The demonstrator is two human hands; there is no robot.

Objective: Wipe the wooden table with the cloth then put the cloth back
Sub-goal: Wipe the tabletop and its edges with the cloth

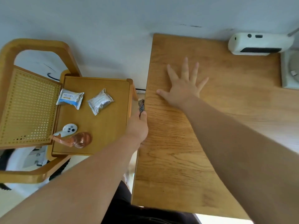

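Left hand (137,126) is closed around a small dark patterned cloth (141,105), holding it bunched against the left edge of the wooden desk (178,159). Far left of the desk stands a wooden chair with a woven cane panel (27,105). Between that chair and the desk is a small wooden side table (103,135), close beside the desk's left edge. On it lie a white and blue wipes packet (70,98), a silver foil packet (100,101), a white game controller (68,129) and a clear amber bottle (77,140) on its side. Right hand (183,88) rests flat on the desk, fingers spread wide apart, holding nothing. At the desk's far right corner sits a white device (258,43), with a pale grey object (290,70) just below it.
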